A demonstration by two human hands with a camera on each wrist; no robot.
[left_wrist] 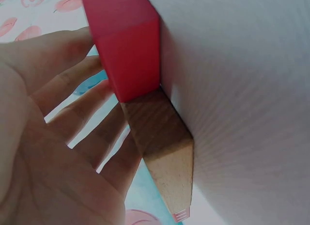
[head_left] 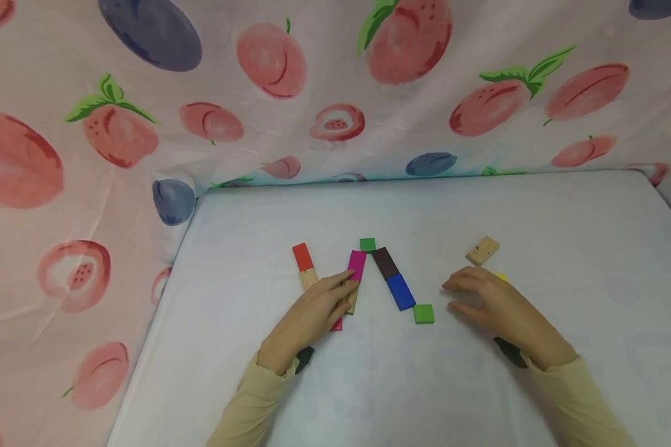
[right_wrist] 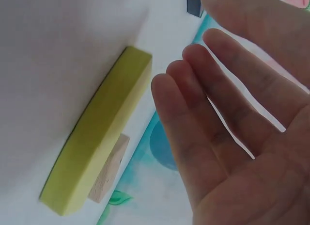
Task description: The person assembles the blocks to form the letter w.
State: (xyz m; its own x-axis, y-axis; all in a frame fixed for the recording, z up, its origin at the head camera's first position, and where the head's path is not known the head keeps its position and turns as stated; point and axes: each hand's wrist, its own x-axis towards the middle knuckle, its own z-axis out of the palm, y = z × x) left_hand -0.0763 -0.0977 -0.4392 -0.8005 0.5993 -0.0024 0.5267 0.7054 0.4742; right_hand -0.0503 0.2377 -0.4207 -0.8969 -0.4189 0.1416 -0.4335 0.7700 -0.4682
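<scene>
My left hand (head_left: pixel 310 310) reaches over the left rows of flat blocks, fingertips right at a magenta block (head_left: pixel 358 264) and the plain wooden block (head_left: pixel 351 304) below it. Its fingers are spread loosely beside a red block (left_wrist: pixel 130 55) and a wooden block (left_wrist: pixel 162 133) in the left wrist view. Part of the left row, with an orange-red block (head_left: pixel 302 256) at its top, is hidden under this hand. My right hand (head_left: pixel 492 307) hovers with relaxed fingers, holding nothing. A yellow block (right_wrist: pixel 97 133) lies beside it, mostly covered in the head view.
Between the hands, a dark brown block (head_left: pixel 384 263) and a blue block (head_left: pixel 401 292) form a slanting row. One small green block (head_left: pixel 367 244) touches its top area, another green block (head_left: pixel 424 314) its lower end. A loose wooden block (head_left: pixel 483 250) lies right on the white table (head_left: pixel 565 248).
</scene>
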